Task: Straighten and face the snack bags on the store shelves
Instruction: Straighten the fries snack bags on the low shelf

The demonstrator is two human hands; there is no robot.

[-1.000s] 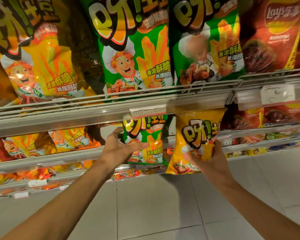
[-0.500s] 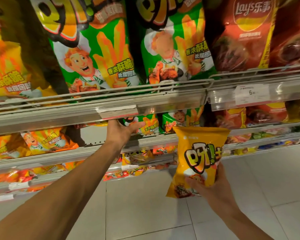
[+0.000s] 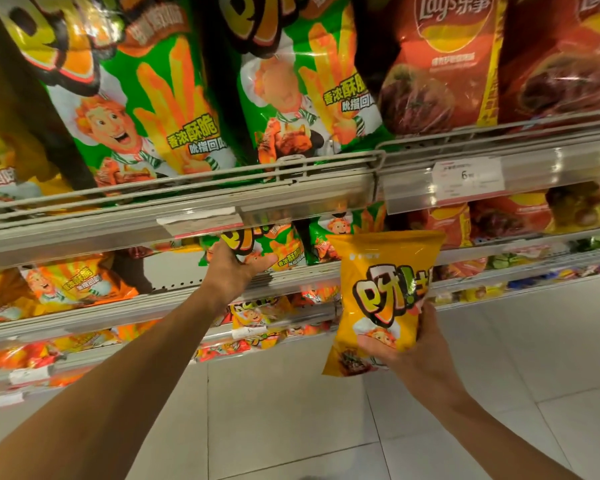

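Snack bags crowd tiered wire shelves above tiled floor; right hand grips yellow bag.

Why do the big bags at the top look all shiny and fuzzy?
In the head view, store light bounces off the glossy green snack bags and red Lay's bags, making white glare streaks; the picture there is smeared, as if the camera moved; the yellow bag in the right hand is sharper; the wide lens bends the shelf rail.
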